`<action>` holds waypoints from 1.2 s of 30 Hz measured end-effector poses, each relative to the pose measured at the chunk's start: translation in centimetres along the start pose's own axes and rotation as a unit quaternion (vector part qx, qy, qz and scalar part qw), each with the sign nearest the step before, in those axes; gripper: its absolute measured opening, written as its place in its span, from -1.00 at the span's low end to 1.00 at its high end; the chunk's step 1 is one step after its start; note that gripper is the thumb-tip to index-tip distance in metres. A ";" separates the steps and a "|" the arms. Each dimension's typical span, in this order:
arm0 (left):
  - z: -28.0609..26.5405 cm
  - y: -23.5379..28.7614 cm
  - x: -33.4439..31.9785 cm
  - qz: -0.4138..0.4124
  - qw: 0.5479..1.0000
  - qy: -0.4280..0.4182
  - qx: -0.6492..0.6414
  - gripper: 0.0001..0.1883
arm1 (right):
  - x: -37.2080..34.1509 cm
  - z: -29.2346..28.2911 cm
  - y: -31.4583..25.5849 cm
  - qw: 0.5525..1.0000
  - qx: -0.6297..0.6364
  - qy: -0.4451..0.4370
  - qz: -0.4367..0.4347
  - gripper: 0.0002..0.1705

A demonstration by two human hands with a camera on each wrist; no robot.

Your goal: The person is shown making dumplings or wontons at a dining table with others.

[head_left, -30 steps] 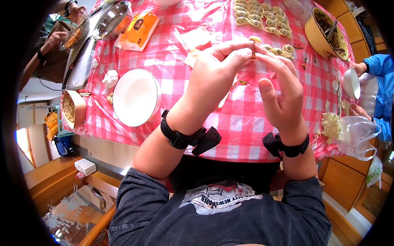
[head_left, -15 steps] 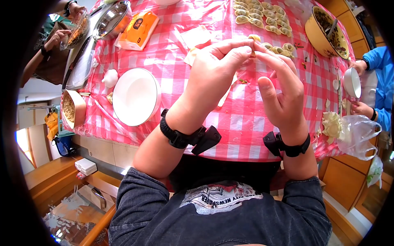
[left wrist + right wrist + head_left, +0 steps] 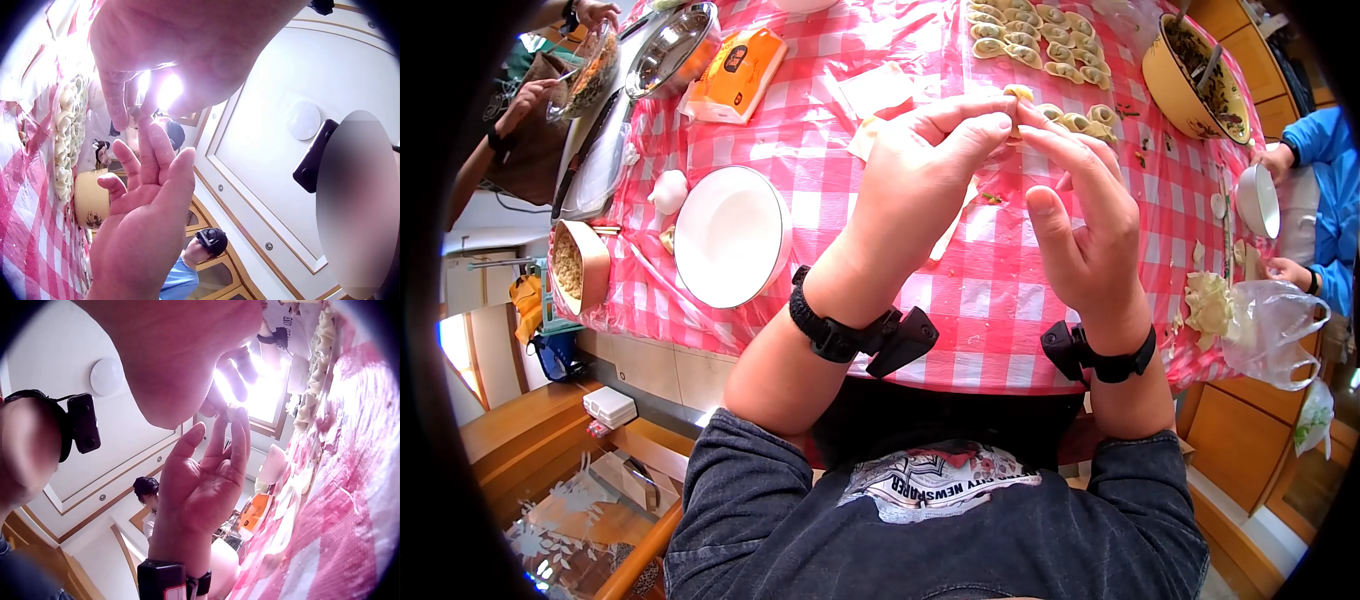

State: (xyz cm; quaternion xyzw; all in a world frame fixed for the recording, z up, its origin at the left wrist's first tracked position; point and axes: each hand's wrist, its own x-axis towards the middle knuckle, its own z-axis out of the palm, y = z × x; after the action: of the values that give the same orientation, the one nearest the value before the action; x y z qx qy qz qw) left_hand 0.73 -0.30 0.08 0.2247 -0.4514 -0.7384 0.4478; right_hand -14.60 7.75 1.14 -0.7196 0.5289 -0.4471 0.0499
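Note:
A small folded dumpling [image 3: 1019, 92] is held up over the table between the fingertips of both hands, mostly hidden behind them. My left hand [image 3: 930, 175] grips it from the left, thumb tip close to the index fingertip in the head view. From the right, my right hand [image 3: 1095, 220] has its index and middle fingertips at the dumpling, with the thumb [image 3: 1052, 215] standing apart. Just beyond the hands lie a few finished dumplings [image 3: 1080, 124], and further back are rows of similar dumplings [image 3: 1040, 40].
A white basin [image 3: 733, 237], an orange packet [image 3: 738, 75] and a steel bowl [image 3: 670, 55] stand at left. At right are a yellow bowl of filling [image 3: 1170, 95] and a plastic bag [image 3: 1272, 330]. Other people's hands hold a glass bowl [image 3: 588, 75] and a white bowl [image 3: 1258, 202].
My hands and the dumpling stay almost still. At the left another person's hands work at the glass bowl; at the right the lower hand of the blue-sleeved person has shifted slightly.

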 end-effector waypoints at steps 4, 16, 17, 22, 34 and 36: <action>-0.1 0.0 0.0 0.000 1.000 -0.001 0.007 -0.75 | 0.0 0.0 -0.1 1.000 0.001 -0.001 0.000 -0.59; 0.0 0.1 0.0 -0.019 1.000 -0.003 -0.017 -0.74 | 0.1 -0.1 -0.2 1.000 -0.001 0.001 0.002 -0.61; 0.0 0.1 0.0 -0.019 1.000 -0.003 -0.017 -0.74 | 0.1 -0.1 -0.2 1.000 0.000 0.000 0.001 -0.61; 0.0 -0.1 0.0 0.000 1.000 -0.008 -0.012 -0.74 | 0.1 -0.1 -0.2 1.000 0.007 0.002 -0.001 -0.62; 0.0 -0.1 0.1 -0.007 1.000 -0.005 -0.007 -0.74 | 0.0 0.2 0.0 1.000 0.016 0.013 0.003 -0.63; 0.0 0.0 0.0 -0.008 1.000 -0.004 -0.010 -0.73 | 0.0 0.2 0.0 1.000 0.017 0.013 0.006 -0.63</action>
State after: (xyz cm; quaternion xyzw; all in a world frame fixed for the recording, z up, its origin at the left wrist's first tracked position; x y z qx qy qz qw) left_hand 0.70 -0.28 0.07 0.2207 -0.4442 -0.7475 0.4418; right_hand -14.47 7.72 1.01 -0.7093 0.5263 -0.4653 0.0577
